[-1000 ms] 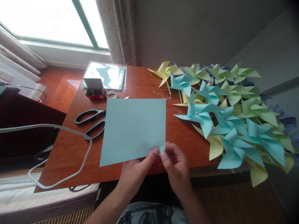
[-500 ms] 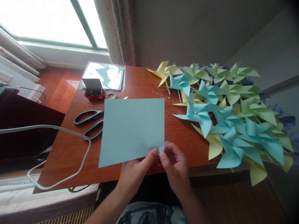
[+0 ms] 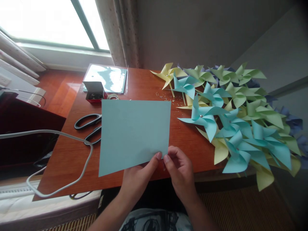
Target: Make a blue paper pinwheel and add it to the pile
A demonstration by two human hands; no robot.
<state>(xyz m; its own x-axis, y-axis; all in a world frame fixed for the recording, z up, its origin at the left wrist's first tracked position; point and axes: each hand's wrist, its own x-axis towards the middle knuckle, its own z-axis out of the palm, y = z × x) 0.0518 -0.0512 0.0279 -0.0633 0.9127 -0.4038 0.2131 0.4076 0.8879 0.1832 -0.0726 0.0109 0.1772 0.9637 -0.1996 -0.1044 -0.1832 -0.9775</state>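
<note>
A flat light-blue sheet of paper (image 3: pixel 134 131) is held up above the table, its face towards me. My left hand (image 3: pixel 139 176) grips its lower edge, thumb on the front and fingers hidden behind. At the lower right corner my right hand (image 3: pixel 179 166) pinches the paper between thumb and curled fingers. Black-handled scissors (image 3: pixel 89 126) lie left of the sheet, their blades hidden under it. Beyond its top edge are a roll of tape (image 3: pixel 113 97), partly covered, and a small open red box (image 3: pixel 96 94) with small dark contents.
Many paper pinwheels in blue (image 3: pixel 203 117), yellow (image 3: pixel 221 150), green (image 3: pixel 262 112) and purple cover the right side of the wooden table (image 3: pixel 190 154). Tiny scraps (image 3: pixel 166 98) lie near them. A clear packet of paper (image 3: pixel 106 75) sits at the back left. A white cable (image 3: pixel 90 154) loops over the left edge.
The sheet has tilted slightly and looks a little larger, its left edge now farther left and covering more of the scissors and tape. Both hands keep nearly the same grip.
</note>
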